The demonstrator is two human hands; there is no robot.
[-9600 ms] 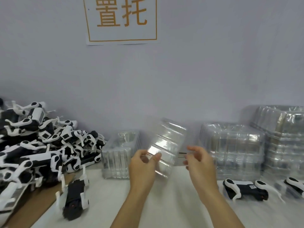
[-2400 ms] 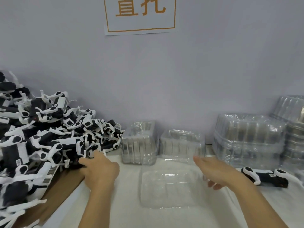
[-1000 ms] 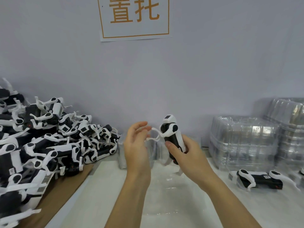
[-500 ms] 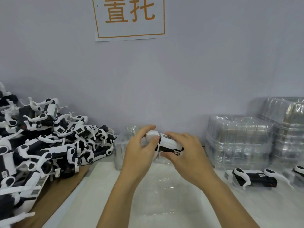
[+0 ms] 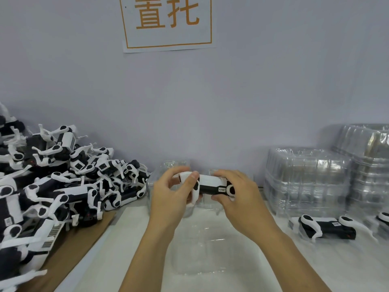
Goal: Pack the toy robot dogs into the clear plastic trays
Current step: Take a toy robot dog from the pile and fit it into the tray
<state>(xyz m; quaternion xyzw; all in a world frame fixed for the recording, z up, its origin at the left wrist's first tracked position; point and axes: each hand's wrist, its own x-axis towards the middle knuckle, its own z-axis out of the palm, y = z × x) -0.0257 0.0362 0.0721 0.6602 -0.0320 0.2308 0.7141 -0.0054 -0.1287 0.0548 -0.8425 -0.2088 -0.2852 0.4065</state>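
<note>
A black-and-white toy robot dog [image 5: 211, 185] lies sideways in the air between both hands, above the table. My left hand [image 5: 172, 197] grips its left end, thumb over the white leg. My right hand [image 5: 237, 199] grips its right end, fingers curled over the top and thumb under it. Directly below, a clear plastic tray [image 5: 202, 249] lies flat and open on the white table, holding nothing. A big heap of toy robot dogs [image 5: 52, 186] fills the left side.
Two small clear trays [image 5: 166, 175] stand against the wall behind my hands. Tall stacks of clear trays [image 5: 305, 180] rise at the right, with a loose dog [image 5: 326, 227] lying before them. A brown cardboard sheet [image 5: 73, 249] lies under the heap. A paper sign [image 5: 167, 22] hangs on the wall.
The dog was picked from the heap, held upright a second ago, then turned sideways. Both hands now grip its ends, folding the legs in against the body.
</note>
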